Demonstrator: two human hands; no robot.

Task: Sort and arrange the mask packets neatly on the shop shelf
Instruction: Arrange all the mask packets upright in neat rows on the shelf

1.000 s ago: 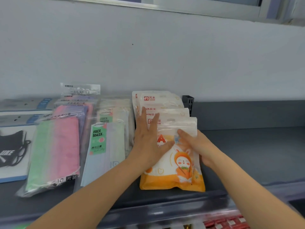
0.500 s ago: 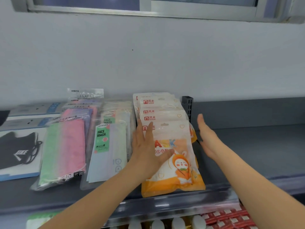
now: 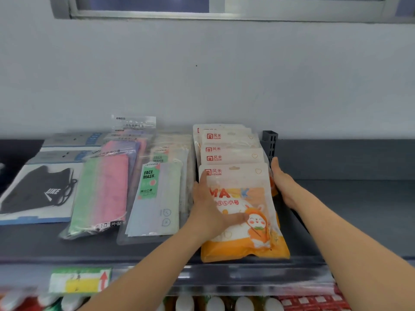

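Head view — FENGMI packets point(image 3: 235, 158) marked MASK; LEYANK packet point(image 3: 155, 198) — FACE MASK

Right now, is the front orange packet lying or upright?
Lying: the orange packet rests face-up on the shelf, left hand on it.

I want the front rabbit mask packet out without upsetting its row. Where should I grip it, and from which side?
Probably pinch its orange bottom edge, coming from the front of the shelf. The front rabbit mask packet lies flat, shingled over the packets behind, so that near edge is free; the left hand covers its left side, the right hand flanks the right.
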